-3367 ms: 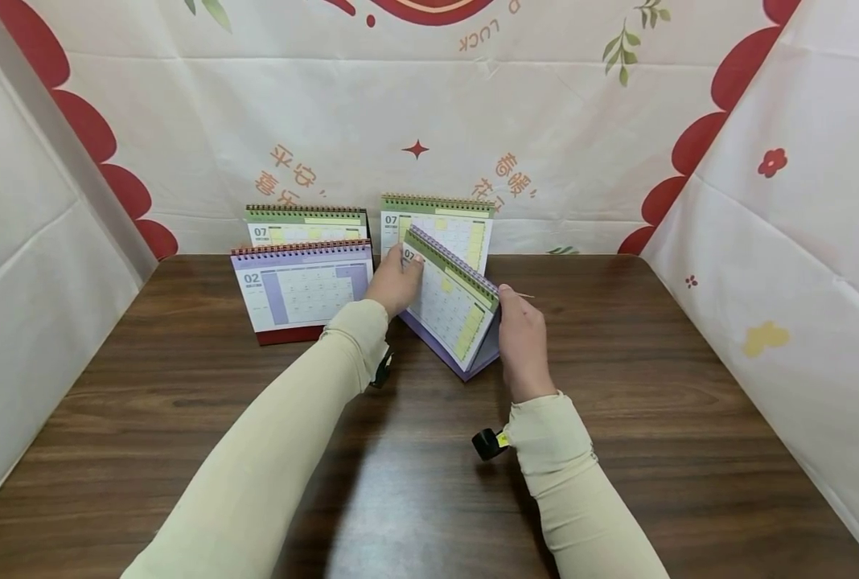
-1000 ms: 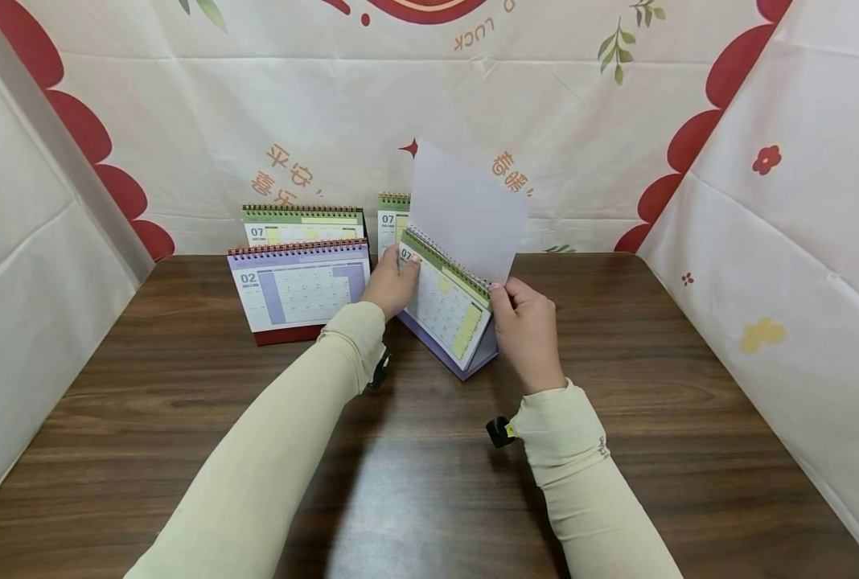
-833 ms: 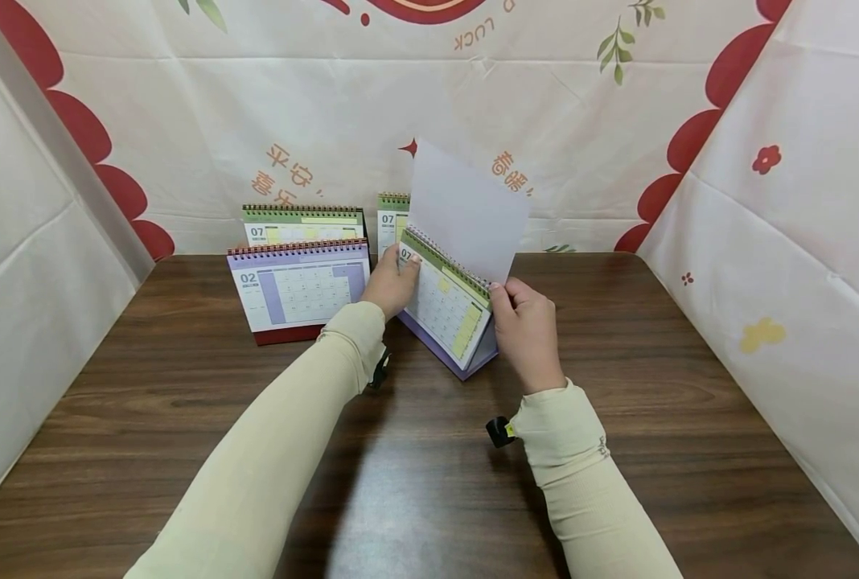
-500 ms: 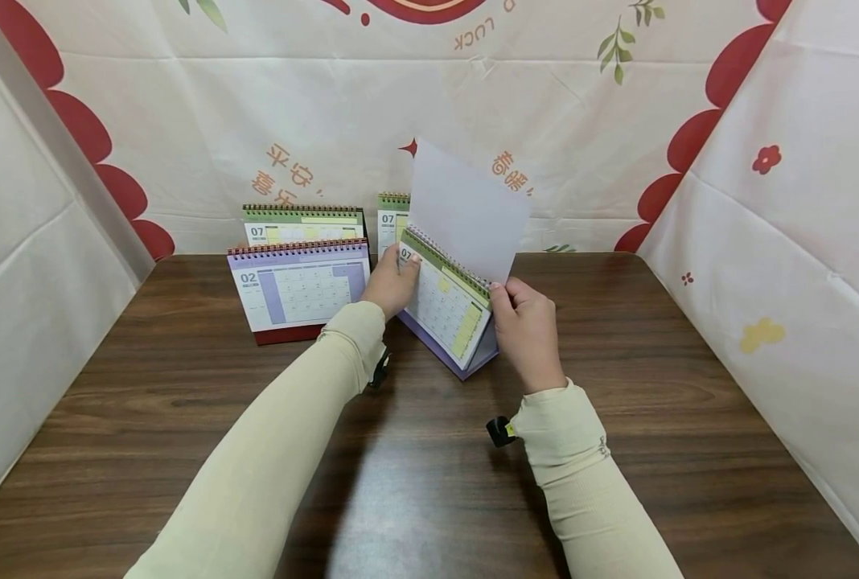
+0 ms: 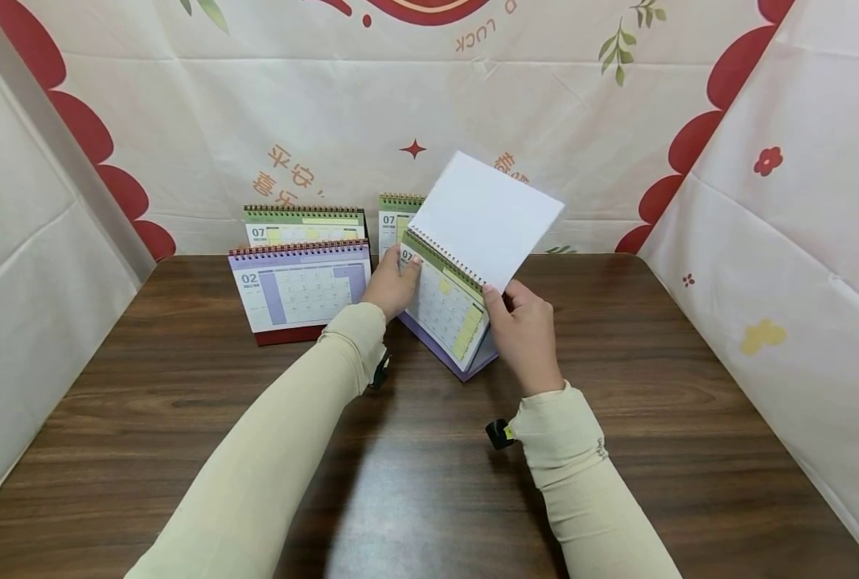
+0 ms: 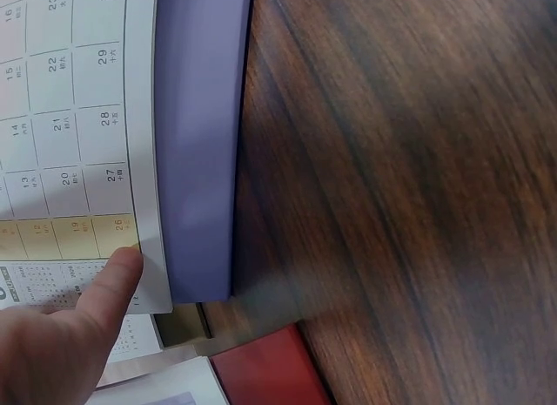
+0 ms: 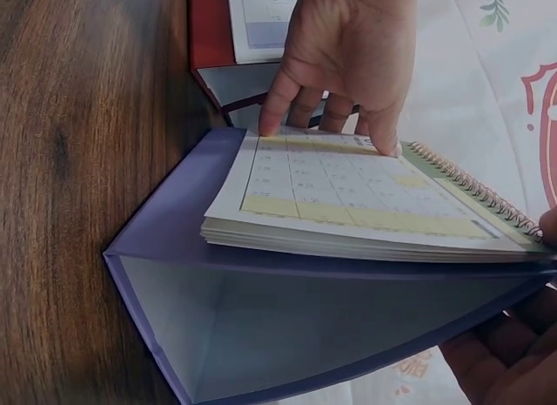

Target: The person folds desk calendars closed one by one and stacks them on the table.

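Observation:
A desk calendar with a purple stand, a green-topped page marked 07 and a spiral binding stands at an angle on the table. My left hand grips its left edge, the thumb on the page front; fingertips also press the page in the left wrist view, where the hand shows. My right hand holds the upper right corner at the end of the spiral. In the right wrist view its fingers curl behind the purple stand. A blank white sheet sticks up from the binding.
To the left stands a desk calendar with a red base, page 02, in front of a green-topped one. Another green-topped calendar stands behind the held one, mostly hidden. A printed cloth hangs behind the brown table.
The blank sheet, seen only edge-on at first, has risen above the binding, and lately its top has tipped right and toward me. My left hand has stayed in place; the right shifted slightly.

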A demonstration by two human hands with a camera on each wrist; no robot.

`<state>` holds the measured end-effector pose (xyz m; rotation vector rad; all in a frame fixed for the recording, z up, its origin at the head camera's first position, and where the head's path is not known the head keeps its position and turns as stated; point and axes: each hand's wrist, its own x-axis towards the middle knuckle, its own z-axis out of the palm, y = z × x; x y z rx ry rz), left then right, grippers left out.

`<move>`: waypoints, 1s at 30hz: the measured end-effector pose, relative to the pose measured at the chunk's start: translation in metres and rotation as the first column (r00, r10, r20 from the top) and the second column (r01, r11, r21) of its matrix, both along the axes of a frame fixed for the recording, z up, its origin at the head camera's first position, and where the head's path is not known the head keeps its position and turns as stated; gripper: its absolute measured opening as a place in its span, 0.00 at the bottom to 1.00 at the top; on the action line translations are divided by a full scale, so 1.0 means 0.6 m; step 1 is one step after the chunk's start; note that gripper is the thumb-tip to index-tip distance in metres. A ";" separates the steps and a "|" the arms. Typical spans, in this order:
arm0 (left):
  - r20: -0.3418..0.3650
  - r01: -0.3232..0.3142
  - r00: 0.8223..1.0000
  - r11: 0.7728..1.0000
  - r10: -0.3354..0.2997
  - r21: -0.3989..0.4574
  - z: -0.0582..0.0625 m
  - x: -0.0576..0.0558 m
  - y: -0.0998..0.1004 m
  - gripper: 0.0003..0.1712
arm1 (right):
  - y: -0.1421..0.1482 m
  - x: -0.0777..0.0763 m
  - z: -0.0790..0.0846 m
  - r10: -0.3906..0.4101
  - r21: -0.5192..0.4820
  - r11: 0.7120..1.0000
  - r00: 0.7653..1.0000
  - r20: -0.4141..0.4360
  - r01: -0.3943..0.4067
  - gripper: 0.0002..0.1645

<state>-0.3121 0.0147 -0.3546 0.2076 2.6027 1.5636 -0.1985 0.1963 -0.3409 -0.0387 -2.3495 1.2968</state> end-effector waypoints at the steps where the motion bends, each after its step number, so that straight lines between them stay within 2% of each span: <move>1: -0.001 0.000 1.000 1.000 0.000 -0.002 0.000 0.000 0.000 0.33 | -0.001 0.000 0.000 -0.005 0.006 1.000 1.000 -0.005 0.005 0.18; 9: -0.018 0.016 1.000 1.000 -0.015 0.008 -0.003 0.005 -0.002 0.33 | -0.001 0.003 -0.003 0.000 0.013 1.000 0.998 -0.055 0.001 0.18; 16: -0.049 0.012 0.999 1.000 -0.011 0.014 -0.008 0.005 -0.004 0.35 | -0.001 0.004 -0.003 0.005 -0.013 1.000 0.998 -0.055 -0.006 0.18; 22: -0.030 0.017 0.999 1.000 -0.017 0.009 -0.006 0.003 -0.005 0.36 | 0.000 0.003 -0.002 0.008 -0.009 1.000 0.998 -0.055 -0.008 0.17; 30: 0.076 0.026 0.997 0.995 -0.033 0.091 0.021 0.003 -0.009 0.35 | 0.008 -0.003 0.002 0.037 -0.005 0.999 0.997 -0.070 -0.037 0.16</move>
